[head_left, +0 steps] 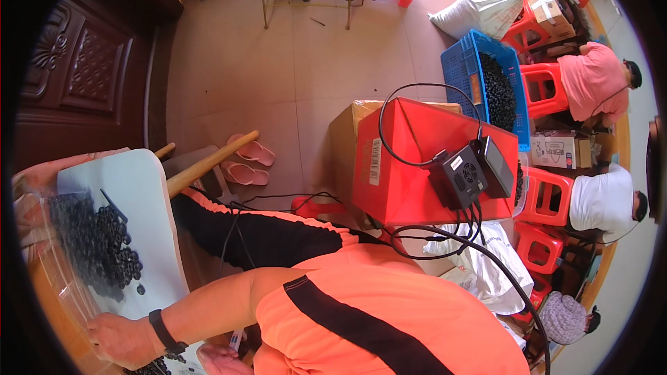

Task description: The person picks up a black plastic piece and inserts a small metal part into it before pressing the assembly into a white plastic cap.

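Dozens of small black rubber rings (97, 246) lie heaped on the white board (139, 194), mostly toward its left side; a few strays sit apart near the heap's lower edge, and more rings show at the bottom by the hands. Judging from that, the sorting looks early on: big pile untouched, only a handful pulled down near the person.

Left hand (121, 340), w/ black wristband (165, 333), rests knuckles-up at the board's lower corner, fingers curled; can't tell if it grips anything. Right hand (222, 360) lies palm-up just beside it, loosely released, nothing clearly in it.

Room: board's right edge drops off close to the heap, wooden stick (208, 163) just past it. Clear plastic bag (55, 271) crowds the left. Red box (417, 167) w/ black cables stands well apart, beyond the knees.
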`<state>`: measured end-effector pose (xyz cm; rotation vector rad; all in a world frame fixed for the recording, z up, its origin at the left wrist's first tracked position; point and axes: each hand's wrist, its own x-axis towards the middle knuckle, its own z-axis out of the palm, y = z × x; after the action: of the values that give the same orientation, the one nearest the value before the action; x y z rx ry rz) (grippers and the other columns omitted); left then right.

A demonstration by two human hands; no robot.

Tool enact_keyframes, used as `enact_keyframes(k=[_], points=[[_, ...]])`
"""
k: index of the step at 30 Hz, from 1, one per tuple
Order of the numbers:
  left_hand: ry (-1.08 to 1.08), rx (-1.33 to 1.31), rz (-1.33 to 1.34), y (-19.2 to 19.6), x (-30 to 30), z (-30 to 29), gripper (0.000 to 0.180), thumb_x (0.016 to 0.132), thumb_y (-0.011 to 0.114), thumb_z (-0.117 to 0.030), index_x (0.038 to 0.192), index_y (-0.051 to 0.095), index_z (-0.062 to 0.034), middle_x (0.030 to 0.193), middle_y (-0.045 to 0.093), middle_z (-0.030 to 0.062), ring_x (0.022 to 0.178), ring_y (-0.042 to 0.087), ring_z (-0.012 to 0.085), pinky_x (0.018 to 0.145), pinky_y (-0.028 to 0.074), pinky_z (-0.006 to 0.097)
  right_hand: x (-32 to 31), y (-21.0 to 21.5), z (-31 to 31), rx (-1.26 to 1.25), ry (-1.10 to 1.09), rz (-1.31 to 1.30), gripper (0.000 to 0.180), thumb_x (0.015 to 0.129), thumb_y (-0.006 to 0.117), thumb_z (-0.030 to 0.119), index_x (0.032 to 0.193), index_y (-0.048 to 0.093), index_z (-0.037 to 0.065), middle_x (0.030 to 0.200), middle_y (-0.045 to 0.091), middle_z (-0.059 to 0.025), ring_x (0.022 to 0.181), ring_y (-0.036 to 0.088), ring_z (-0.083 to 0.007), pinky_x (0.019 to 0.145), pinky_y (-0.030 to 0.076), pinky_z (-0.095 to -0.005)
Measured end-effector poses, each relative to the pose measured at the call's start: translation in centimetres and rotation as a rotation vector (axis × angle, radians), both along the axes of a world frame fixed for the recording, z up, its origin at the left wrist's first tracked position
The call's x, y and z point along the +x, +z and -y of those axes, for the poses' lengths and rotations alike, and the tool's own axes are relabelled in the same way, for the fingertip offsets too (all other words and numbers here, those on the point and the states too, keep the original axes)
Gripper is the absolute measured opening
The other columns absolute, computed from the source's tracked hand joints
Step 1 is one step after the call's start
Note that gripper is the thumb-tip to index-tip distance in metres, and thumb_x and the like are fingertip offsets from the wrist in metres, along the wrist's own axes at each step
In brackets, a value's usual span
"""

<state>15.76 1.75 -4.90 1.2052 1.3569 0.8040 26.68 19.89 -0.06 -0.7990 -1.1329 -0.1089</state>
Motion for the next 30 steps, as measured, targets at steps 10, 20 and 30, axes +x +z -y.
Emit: enact_keyframes(k=[10, 20, 30], points=[[0.007, 0.115, 0.003, -0.7, -3.0, 2.0, 0.034, 0.093, 0.05, -0.033, 0.083, 0.056, -0.0014, 0.07, 0.05, 0.005, 0.065, 0.046, 0.0163, 0.059, 0.036, 0.03, -2.7, 0.7, 3.8, -0.034, -0.012, 0.12, 0.011, 0.066, 0.06, 0.019, 0.064, 0.063, 0.008, 0.072, 0.062, -0.0084, 0.075, 0.058, -0.028, 0.072, 0.044, -0.0381], [0.108, 0.206, 0.05, -0.2, -5.6, 4.5, 0.033, 0.093, 0.05, -0.032, 0.084, 0.057, -0.0009, 0.071, 0.051, 0.0054, 0.066, 0.047, 0.0165, 0.06, 0.037, 0.03, -8.5, 1.6, 7.3, -0.052, 0.247, 0.281, 0.02, 0.069, 0.061, 0.026, 0.075, 0.064, 0.007, 0.083, 0.062, -0.0088, 0.087, 0.056, -0.0296, 0.071, 0.045, -0.0405], [0.174, 0.236, 0.126, 0.8, -6.1, 6.2, 0.034, 0.093, 0.05, -0.033, 0.089, 0.058, 0.0006, 0.075, 0.054, 0.0065, 0.067, 0.049, 0.0171, 0.062, 0.038, 0.03, -10.1, 1.1, 10.3, -0.069, 0.313, 0.411, 0.014, 0.067, 0.063, 0.024, 0.07, 0.064, 0.011, 0.078, 0.063, -0.0065, 0.081, 0.058, -0.0283, 0.068, 0.046, -0.0381]])
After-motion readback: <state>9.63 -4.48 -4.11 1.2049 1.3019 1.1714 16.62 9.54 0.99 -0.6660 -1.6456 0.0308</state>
